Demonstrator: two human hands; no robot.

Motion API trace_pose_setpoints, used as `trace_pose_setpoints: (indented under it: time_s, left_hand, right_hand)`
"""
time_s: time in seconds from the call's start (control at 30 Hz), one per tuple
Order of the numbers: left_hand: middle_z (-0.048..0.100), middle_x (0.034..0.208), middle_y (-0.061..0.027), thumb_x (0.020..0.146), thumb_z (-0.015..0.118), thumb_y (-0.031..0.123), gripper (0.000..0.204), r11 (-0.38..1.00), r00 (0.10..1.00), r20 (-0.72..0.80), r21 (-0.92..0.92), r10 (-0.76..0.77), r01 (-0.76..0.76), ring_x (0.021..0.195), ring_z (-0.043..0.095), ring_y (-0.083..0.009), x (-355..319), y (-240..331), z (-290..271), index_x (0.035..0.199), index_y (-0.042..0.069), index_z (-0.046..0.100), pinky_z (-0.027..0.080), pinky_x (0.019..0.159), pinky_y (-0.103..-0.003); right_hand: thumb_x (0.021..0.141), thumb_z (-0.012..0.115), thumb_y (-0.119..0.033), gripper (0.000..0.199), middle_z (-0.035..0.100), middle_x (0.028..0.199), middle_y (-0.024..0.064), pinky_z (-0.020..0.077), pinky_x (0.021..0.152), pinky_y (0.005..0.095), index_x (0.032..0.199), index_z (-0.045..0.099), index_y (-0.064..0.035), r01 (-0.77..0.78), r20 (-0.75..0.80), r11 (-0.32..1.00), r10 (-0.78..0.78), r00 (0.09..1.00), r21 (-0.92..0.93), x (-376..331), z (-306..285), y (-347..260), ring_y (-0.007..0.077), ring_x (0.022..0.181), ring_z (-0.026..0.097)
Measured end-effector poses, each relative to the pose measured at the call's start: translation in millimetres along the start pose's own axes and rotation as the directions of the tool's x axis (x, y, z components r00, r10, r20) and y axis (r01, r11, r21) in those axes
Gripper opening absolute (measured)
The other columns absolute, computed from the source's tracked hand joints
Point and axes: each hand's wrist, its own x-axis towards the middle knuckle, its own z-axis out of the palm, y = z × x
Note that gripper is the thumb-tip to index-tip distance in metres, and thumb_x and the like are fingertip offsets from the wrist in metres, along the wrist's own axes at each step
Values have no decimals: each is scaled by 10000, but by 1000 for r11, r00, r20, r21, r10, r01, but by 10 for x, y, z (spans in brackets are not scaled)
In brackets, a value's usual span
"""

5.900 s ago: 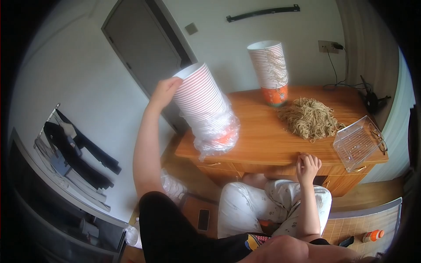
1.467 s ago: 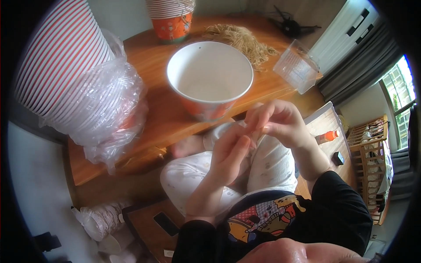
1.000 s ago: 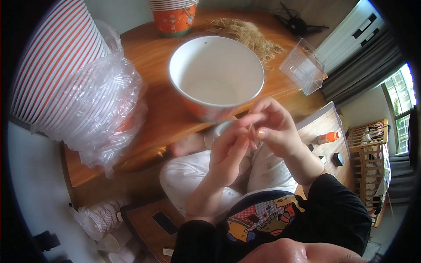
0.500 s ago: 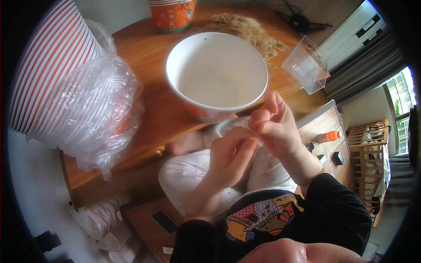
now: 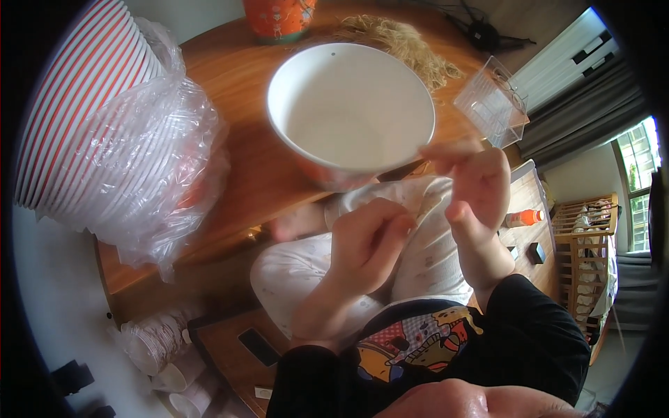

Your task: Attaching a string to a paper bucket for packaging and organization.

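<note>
A large paper bucket [image 5: 352, 108], white inside with an orange outer wall, stands on the wooden table in front of me. My left hand [image 5: 369, 244] is closed in a pinch below the bucket, over my lap; what it grips, if anything, is too small to make out. To the right, my right hand [image 5: 477, 191] has its thumb apart from its fingers. Its slightly blurred fingertips are beside the bucket's right rim; whether they touch it I cannot tell. A tangled bundle of straw-coloured strands [image 5: 408, 49] lies behind the bucket.
A tall stack of striped-rim buckets [image 5: 90, 118] in a clear plastic bag [image 5: 164, 146] takes up the left. An orange bucket [image 5: 279, 19] and a clear box [image 5: 493, 104] stand farther back. A phone [image 5: 258, 347] is at lower left, and an orange-capped bottle [image 5: 524, 218] at right.
The hands were close together at the fingertips; now my right hand has moved right, away from the left, and its thumb and fingers have spread. My left hand has barely moved.
</note>
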Motion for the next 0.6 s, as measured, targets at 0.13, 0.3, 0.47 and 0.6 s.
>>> trace_pose_setpoints:
  time_s: [0.13,0.3,0.47,0.6]
  left_hand:
    - [640,797,-31,957,540,80,131,997,998,32,55,-62,60,695,506,-42,-47,52,-49,912,-31,594,374,628,-200]
    - [631,738,-42,948,544,91,158,971,992,-79,228,95,-75,621,507,-60,-32,51,-106,862,-30,598,372,570,-206]
    - [615,679,-50,830,653,30,21,853,925,-211,490,315,-179,500,532,-157,2,2,-145,818,27,637,395,481,-253]
    - [625,701,-50,814,657,21,28,804,906,-207,560,370,-201,506,542,-173,10,23,-136,820,42,641,415,487,-280]
  right_hand:
    - [723,743,-33,347,648,1231,143,425,893,381,1011,553,-71,254,159,783,-199,967,-568,204,-14,-1,299,1047,585]
    - [739,735,2,358,701,1090,26,408,892,384,1052,597,-100,306,261,740,-180,948,-599,272,21,25,250,1040,625]
    - [743,748,15,370,716,978,-6,411,847,357,1063,607,-107,332,240,778,-237,941,-533,253,54,-7,219,935,645]
    - [738,757,21,375,717,970,-12,416,826,344,1062,613,-103,324,241,788,-227,944,-524,216,61,-21,203,899,645]
